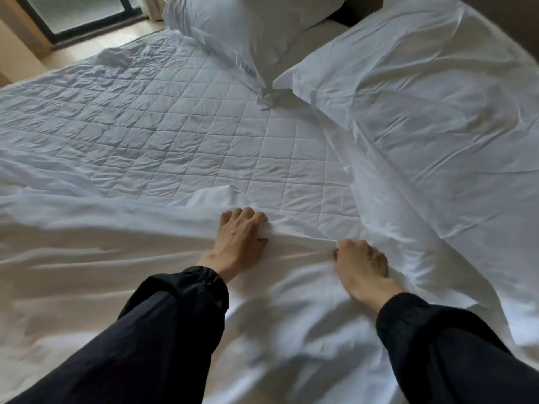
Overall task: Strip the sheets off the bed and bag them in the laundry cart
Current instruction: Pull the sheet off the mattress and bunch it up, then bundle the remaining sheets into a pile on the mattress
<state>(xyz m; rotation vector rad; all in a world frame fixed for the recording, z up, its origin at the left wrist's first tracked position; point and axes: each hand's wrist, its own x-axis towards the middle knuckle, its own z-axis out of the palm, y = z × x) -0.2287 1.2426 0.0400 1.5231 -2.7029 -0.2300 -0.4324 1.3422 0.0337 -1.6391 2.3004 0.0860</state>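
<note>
The white sheet (116,272) lies in a big wrinkly heap under and around both hands, on the near part of the bed. The left hand (242,237) has its fingers curled into a fold of the sheet and grips it. The right hand (364,263), just beside it, grips another fold the same way. Past the fingers the sheet is already off, and the quilted pad (175,126) under it shows bare, so I think about half of the pulling is done. To the right of the right hand more white cloth lies over the bed, and I cannot tell if it is the same sheet or another one. Far beyond the hands sit the far pillow (248,30) and, more to the right, the near pillow (423,83), both in white covers, so those look left to do. No laundry cart shows, so the bagging is not yet done. Far off to the left are a glass door (87,13) and a wood floor (87,51).
</note>
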